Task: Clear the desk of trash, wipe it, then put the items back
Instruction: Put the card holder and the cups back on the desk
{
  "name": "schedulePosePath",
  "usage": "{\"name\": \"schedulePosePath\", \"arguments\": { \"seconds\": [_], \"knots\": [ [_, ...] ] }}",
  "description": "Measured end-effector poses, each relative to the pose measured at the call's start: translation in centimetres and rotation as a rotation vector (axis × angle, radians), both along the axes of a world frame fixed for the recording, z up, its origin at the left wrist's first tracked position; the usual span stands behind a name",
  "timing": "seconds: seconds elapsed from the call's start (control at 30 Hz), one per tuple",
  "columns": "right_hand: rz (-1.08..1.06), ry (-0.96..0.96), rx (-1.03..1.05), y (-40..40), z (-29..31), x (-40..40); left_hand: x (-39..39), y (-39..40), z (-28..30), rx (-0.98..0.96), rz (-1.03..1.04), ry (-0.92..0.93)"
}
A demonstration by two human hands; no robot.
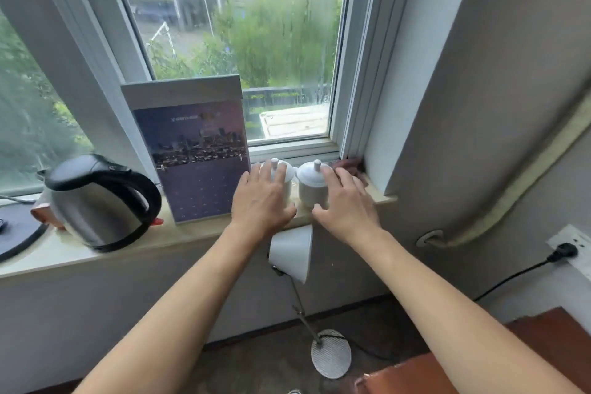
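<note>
Two white lidded cups stand side by side on the pale windowsill [192, 235] below the window. My left hand [262, 198] covers the front of the left cup [287, 170], with fingers up on its lid and the thumb curled round its base. My right hand [348, 205] wraps the right side of the right cup [311, 185], thumb at the front of its base and spread fingers by the lid. Both cups are upright and rest on the sill.
A steel kettle [96, 201] with a black handle and a standing city-photo placard [198, 153] are on the sill to the left. A brown cloth [348, 165] lies in the window corner. A white desk lamp [292, 253] stands below, with the red-brown desk [543, 333] and a wall socket [572, 246] at right.
</note>
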State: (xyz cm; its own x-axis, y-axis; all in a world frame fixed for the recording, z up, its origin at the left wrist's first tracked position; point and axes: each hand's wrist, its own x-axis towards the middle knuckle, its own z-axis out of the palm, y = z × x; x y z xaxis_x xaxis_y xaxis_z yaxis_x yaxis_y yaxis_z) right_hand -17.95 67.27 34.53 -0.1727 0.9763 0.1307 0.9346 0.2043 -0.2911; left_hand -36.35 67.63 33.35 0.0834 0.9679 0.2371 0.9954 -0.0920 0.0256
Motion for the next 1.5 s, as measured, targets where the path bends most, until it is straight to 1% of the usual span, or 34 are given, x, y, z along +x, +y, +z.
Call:
{"name": "schedulePosePath", "arguments": {
  "seconds": [0.1,0.17,0.27,0.4,0.6,0.77,1.03,1.2,1.37,1.5],
  "knots": [
    [0.015,-0.124,-0.046,4.1,0.7,-1.4,-0.9,4.3,0.3,-0.068,-0.057,0.088],
    [0.037,-0.214,-0.110,6.2,0.8,-2.3,-1.3,6.5,0.3,-0.136,-0.081,0.106],
    [0.067,-0.286,-0.172,8.4,0.3,-3.3,-1.5,8.6,0.1,-0.225,-0.103,0.118],
    [0.087,-0.321,-0.208,9.6,-0.2,-4.0,-1.4,9.8,0.1,-0.302,-0.131,0.136],
    [0.095,-0.317,-0.211,10.6,-0.4,-4.3,-1.1,10.7,0.4,-0.337,-0.157,0.144],
    [0.120,-0.355,-0.183,10.8,-0.1,-4.2,-1.1,11.3,0.7,-0.386,-0.164,0.103],
    [0.115,-0.312,-0.162,10.4,0.2,-3.8,-1.0,11.0,0.7,-0.340,-0.167,0.058],
    [0.046,-0.256,-0.172,9.0,0.2,-1.1,0.4,10.4,0.7,-0.311,-0.220,0.082],
    [-0.036,-0.244,-0.183,6.0,0.8,4.0,4.6,9.5,2.3,-0.228,-0.380,0.123],
    [-0.174,-0.202,-0.152,1.9,1.1,8.7,9.2,8.4,3.2,-0.176,-0.567,0.108]
  ]
}}
